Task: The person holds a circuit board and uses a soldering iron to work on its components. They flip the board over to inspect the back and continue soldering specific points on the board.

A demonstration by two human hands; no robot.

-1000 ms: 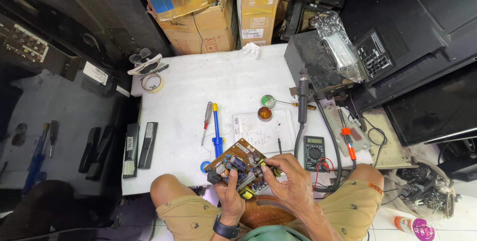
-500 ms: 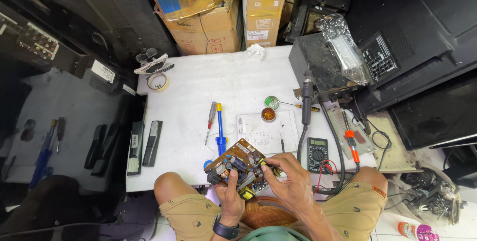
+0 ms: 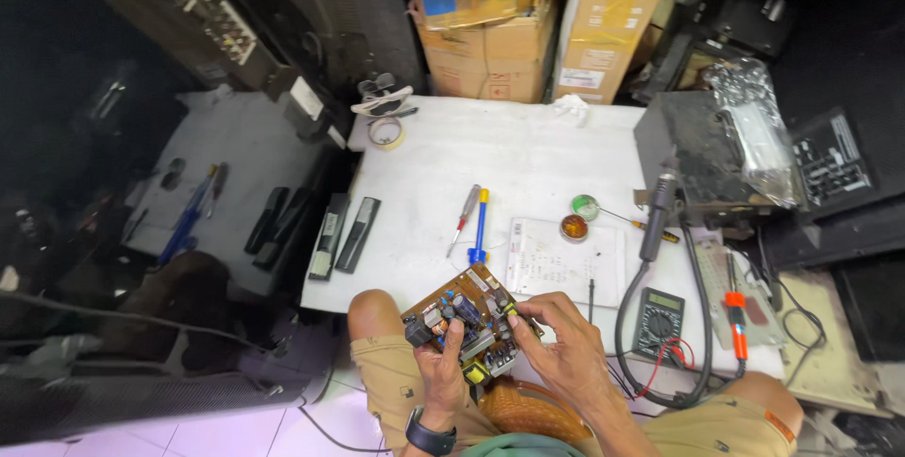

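While both hands are gripping it above the lap: the brown rectangular circuit board crowded with dark capacitors and a yellow part [image 3: 468, 319] is being held at the near table edge, between the knees in tan shorts [image 3: 396, 391].
Left hand: the left hand [image 3: 443, 363], with a black watch on its wrist, is supporting the board from below at its near-left end, thumb pressing on top among the capacitors, fingers curled underneath and hidden.
Right hand: the right hand [image 3: 558, 349] is closing on the board's right side, fingertips drawn together and pinching at parts near its upper right corner; exactly what they are nipping is too small to tell.
What is changing: compared with half a second ago, the board and both hands are sitting in nearly the same pose; the view is only shifting a little, so the work is staying an inspection in hand, not a move to the table.
Board axis: the long axis is running from near-left to far-right, the far corner pointing toward the white sheet of paper [image 3: 566, 262]; the component face is tilting up toward the camera.
Just beyond: a dark multimeter with red and black leads [image 3: 658, 314] is lying to the right.
Farther: a blue-handled screwdriver with a yellow cap [image 3: 479, 227] and a red-handled one [image 3: 465, 213] are lying on the white tabletop [image 3: 509, 160].
Farthest: brown cardboard boxes [image 3: 528, 24] are standing behind.
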